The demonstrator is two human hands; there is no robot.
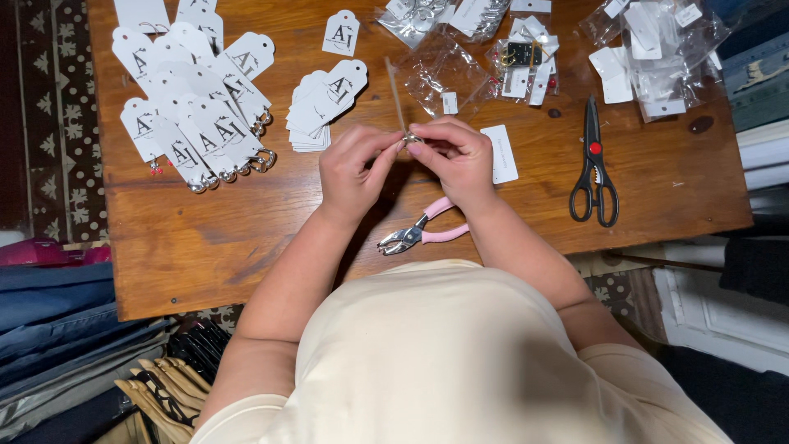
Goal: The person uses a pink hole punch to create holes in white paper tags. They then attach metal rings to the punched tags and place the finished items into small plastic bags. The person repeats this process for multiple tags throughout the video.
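White paper tags (193, 99) with arched tops and a dark printed mark lie fanned out at ten o'clock from my hands, several with silvery metal clasps (261, 159) at their lower ends, and a neater stack of the same tags (325, 103) sits at eleven. At twelve and one o'clock are crinkled clear plastic bags (440, 70), glossy and see-through, some holding small white cards; a fuller heap of bags (653, 53) lies further off at two. A plain white rectangular card (500, 153) lies just beside my right hand, at three o'clock. My left hand (353, 173) and right hand (456, 160) are drawn together, fingertips pinched on a small silvery ring (411, 138), held just above the wooden table (189, 247), with a thin tan cord (395, 90) rising from it toward twelve. Pink-handled pliers (419, 233) with shiny steel jaws rest at six o'clock, partly under my right wrist. Black scissors (593, 168) with a red pivot lie well apart at three.
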